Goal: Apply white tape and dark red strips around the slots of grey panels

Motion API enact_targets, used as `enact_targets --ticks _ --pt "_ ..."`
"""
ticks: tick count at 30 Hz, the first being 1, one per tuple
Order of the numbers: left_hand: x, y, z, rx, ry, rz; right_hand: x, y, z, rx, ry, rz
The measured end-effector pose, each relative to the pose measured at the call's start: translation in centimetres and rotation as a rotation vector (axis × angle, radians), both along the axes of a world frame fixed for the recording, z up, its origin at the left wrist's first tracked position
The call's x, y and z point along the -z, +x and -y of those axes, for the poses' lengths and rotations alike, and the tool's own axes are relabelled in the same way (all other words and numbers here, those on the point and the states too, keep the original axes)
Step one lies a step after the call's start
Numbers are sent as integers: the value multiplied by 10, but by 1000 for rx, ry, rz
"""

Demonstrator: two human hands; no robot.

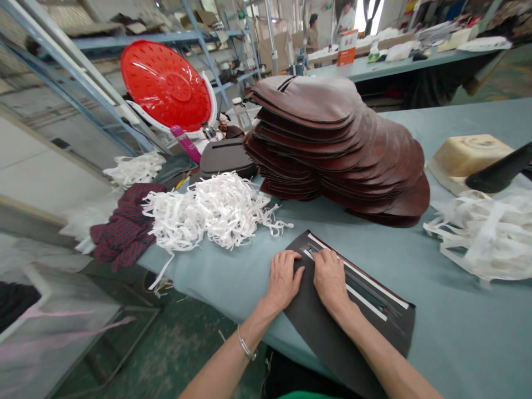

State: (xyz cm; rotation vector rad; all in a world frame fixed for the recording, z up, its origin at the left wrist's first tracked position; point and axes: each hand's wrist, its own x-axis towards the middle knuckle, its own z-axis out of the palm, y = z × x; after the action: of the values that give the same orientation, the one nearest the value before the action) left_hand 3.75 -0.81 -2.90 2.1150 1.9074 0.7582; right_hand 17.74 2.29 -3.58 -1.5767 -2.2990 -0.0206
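Observation:
A dark leather panel (332, 332) with two white tape strips (366, 277) along a slot lies face down at the table's near edge. My left hand (283, 279) rests on its near left corner, fingers curled and pressed on the panel. My right hand (330, 277) lies beside it, fingertips pressing at the end of the nearer white strip. Both hands touch the panel; nothing is lifted.
A tall stack of brown leather pieces (332, 138) stands behind the panel. A heap of white paper strips (216, 210) lies left of it, more white strips (486, 238) at right. A red fan (166, 86), a beige tray (465, 158) and other workers' tables sit farther back.

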Motion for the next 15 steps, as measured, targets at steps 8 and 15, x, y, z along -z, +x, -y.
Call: enact_targets --ticks 8,15 --pt "2 5 -9 283 -23 -154 -2 0 9 -112 47 74" --pt "2 5 -10 274 26 -183 -5 78 58 -196 115 199"
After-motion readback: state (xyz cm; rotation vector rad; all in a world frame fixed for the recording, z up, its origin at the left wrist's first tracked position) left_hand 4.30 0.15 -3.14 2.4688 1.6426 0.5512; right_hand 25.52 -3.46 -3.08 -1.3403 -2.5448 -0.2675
